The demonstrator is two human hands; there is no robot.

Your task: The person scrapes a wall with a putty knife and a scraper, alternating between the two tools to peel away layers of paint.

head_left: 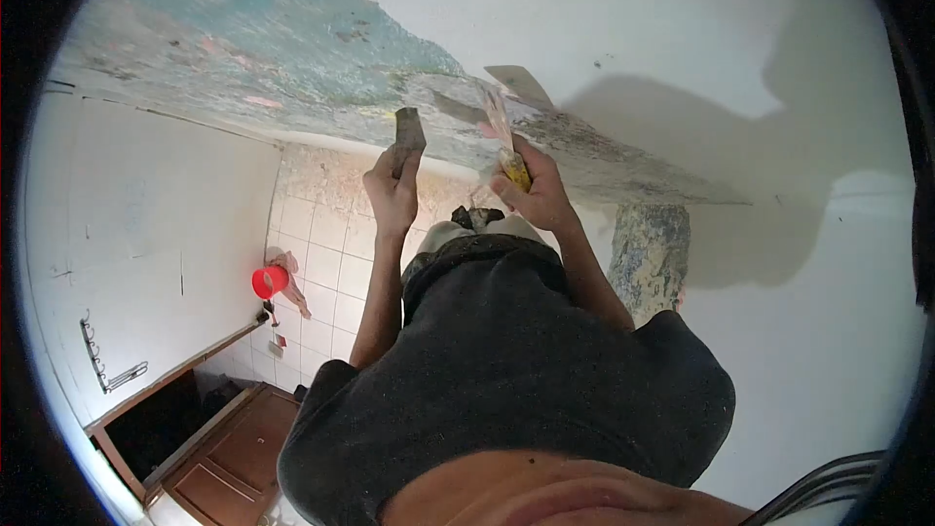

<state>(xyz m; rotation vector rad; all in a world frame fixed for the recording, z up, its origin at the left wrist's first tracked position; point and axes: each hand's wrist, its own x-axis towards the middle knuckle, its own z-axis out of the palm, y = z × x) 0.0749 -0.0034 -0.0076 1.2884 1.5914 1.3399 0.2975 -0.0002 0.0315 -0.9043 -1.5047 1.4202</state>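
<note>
My left hand (390,203) is closed around a dark grey, flat-bladed scraper (410,129), its blade pointing up toward the wall. To its right, my right hand (538,193) grips the yellow handle of a putty knife (514,168), whose pale, shiny blade rises in front of the scraped area. Both tools overlap a rough wall band (321,49) of worn blue-green paint and bare grey plaster. Its ragged upper border meets smooth white wall (623,0). Dark shadows of the tools fall on the wall near the blades.
Below left, a red bucket (270,281) stands on the white tiled floor (326,234) beside a crumpled pinkish cloth (296,294). A brown door (234,458) is at lower left, and a hook rack (94,356) hangs on the side wall. Another rough patch (651,253) lies right.
</note>
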